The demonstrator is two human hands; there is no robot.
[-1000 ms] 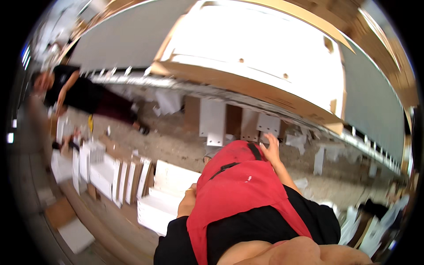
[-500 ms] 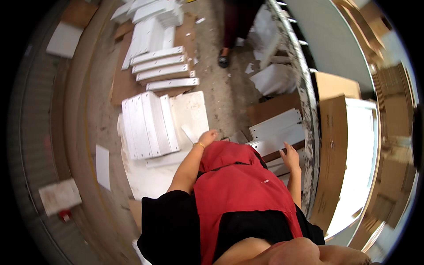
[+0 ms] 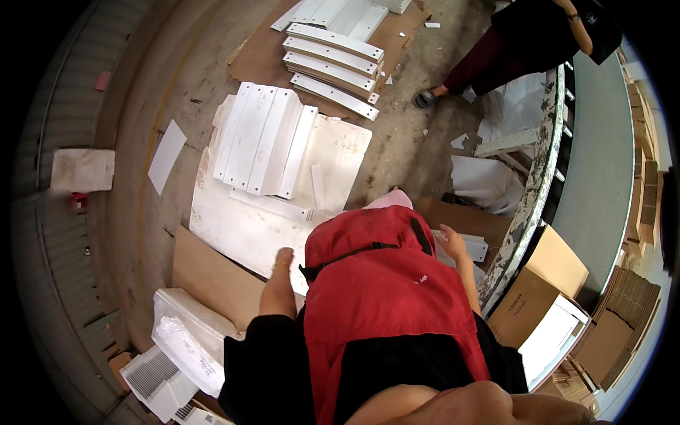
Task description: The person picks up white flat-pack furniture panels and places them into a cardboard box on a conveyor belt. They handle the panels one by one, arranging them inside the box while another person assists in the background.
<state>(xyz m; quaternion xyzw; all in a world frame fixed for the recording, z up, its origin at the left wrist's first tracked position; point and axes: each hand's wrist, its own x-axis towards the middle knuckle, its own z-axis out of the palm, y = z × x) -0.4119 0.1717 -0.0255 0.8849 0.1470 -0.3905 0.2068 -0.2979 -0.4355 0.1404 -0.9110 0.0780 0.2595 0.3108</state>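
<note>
left hand (image 3: 282,259): hangs low beside the red apron, fingers loosely curled, holding nothing, just above the big white sheet (image 3: 234,227).
right hand (image 3: 450,243): fingers spread apart, empty, over small white pieces (image 3: 473,249) by the bench edge (image 3: 528,205).
around: white slats (image 3: 265,149) on the sheet; cardboard (image 3: 216,280) beneath.
in the way: red apron (image 3: 382,283) hides the middle.

Left hand (image 3: 282,259) hangs loosely curled; right hand (image 3: 450,243) open, fingers spread.

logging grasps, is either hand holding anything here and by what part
Nothing is visibly held. The left hand hangs above the white sheet, apparently empty. The right hand is by a white panel; whether it grips cannot be told.
</note>
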